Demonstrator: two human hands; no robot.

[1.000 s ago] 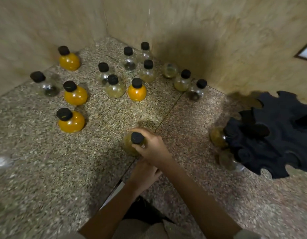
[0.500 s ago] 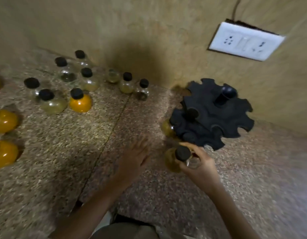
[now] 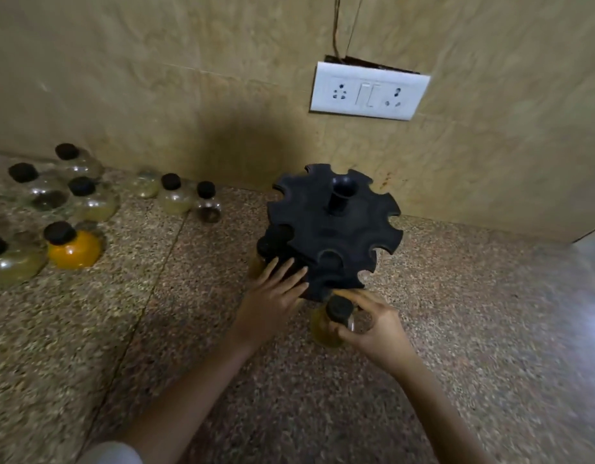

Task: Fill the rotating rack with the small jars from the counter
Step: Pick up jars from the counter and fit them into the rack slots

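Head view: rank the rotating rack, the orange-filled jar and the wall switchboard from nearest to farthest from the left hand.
1. Rotating rack: touching the left hand fingertips.
2. Orange-filled jar: far left on the counter.
3. Wall switchboard: up on the wall, behind the rack.

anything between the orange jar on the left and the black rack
Nothing: in the head view only bare speckled counter, crossed by one seam line, separates the orange jar from the rack.

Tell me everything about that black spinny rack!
The rack is a black, plastic-looking wheel with rounded notches around its rim and a short tube at its centre. It stands upright on the speckled counter near the wall. The left hand rests against its near edge. At least one jar sits in a left-side notch.
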